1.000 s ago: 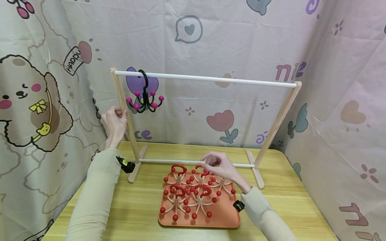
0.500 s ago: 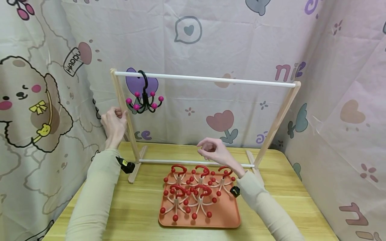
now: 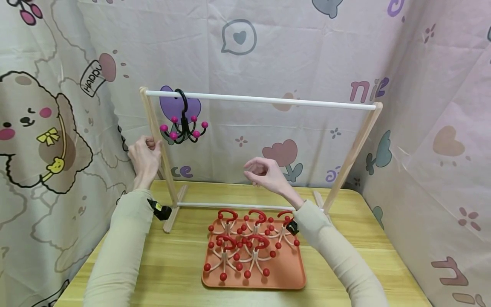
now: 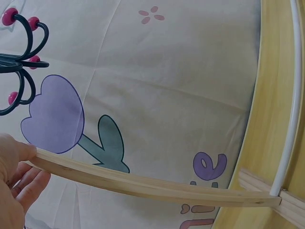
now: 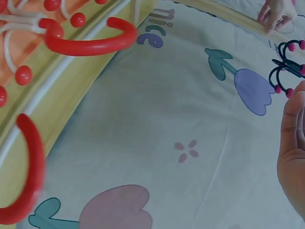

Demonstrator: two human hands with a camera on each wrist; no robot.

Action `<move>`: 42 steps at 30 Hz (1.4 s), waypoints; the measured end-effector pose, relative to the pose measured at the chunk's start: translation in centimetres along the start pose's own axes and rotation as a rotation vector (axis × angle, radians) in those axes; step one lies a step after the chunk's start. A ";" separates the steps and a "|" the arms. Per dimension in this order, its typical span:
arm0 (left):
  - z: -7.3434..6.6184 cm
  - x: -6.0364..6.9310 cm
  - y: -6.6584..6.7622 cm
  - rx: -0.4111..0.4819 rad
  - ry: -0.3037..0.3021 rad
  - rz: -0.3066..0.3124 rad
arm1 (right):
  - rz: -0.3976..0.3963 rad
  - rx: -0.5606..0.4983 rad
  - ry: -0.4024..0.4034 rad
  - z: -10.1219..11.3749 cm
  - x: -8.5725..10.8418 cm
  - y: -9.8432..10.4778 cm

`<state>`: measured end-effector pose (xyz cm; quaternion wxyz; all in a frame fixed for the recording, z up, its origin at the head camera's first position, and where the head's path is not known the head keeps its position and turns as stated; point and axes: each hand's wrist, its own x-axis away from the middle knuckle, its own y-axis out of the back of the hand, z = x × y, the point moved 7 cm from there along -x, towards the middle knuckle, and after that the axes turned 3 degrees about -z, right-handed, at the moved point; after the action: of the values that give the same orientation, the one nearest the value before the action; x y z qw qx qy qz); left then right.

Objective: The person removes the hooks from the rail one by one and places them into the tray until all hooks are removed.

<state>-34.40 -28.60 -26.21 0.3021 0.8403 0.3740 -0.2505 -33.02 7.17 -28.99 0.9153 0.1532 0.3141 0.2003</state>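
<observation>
My left hand holds the left wooden post of a hanging rack, thumb on one side and fingers on the other. My right hand is in the air in front of the rack, fingers loosely bent, with nothing in it. From the white top bar, near its left end, hangs a black multi-arm hook with pink ball tips. Several pale multi-arm hooks with red hooks and red balls stand on an orange tray below my right hand. My right forearm partly covers the back right one.
A white lower bar joins the rack's feet on the wooden table, behind the tray. The rack's right post stands beyond my right forearm. Patterned cloth hangs at the back and both sides.
My right hand has risen from over the back of the tray and moved up and left, with nothing in it. My left hand stays on the post. The hooks have not moved.
</observation>
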 end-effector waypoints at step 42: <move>-0.1 0.0 0.0 -0.023 -0.002 -0.002 | -0.058 0.029 0.007 5.0 -8.4 -0.8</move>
<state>-34.37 -28.58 -26.14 0.3120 0.8360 0.3777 -0.2472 -35.71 1.80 -21.25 0.9173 0.1568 0.3245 0.1695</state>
